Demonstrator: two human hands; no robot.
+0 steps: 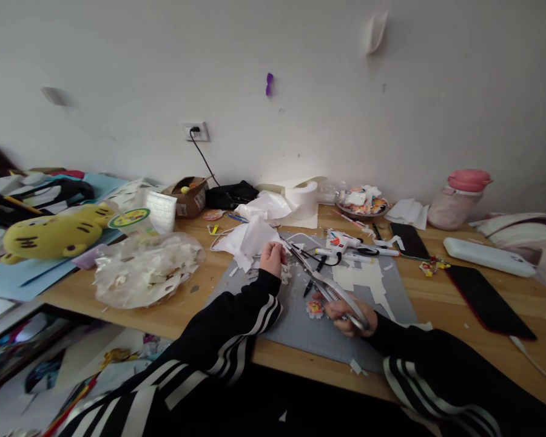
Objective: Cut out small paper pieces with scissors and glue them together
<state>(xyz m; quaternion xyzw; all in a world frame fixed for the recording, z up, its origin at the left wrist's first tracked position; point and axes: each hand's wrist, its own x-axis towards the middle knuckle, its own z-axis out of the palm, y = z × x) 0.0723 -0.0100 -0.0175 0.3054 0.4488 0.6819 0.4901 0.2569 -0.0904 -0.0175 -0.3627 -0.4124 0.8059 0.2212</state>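
My right hand [348, 312] is wrapped round the handles of large metal scissors [330, 288], whose blades point up and left toward my left hand. My left hand [273, 257] is closed near the blade tips, beside crumpled white paper [248, 240]; whatever its fingers pinch is too small to make out. Both hands are over a grey cutting mat [295, 321]. A small colourful cut-out [315, 309] lies on the mat just left of my right hand. A black pen [314, 276] and pale paper pieces [357, 278] lie around the scissors.
A white glue gun [343, 240] and a scrap-filled bowl [363, 202] lie behind the mat. Phones [490, 301], a white case [489, 256] and a pink bottle [457, 199] stand or lie right. Left are a plastic bag of scraps [148, 270] and a yellow plush [57, 233].
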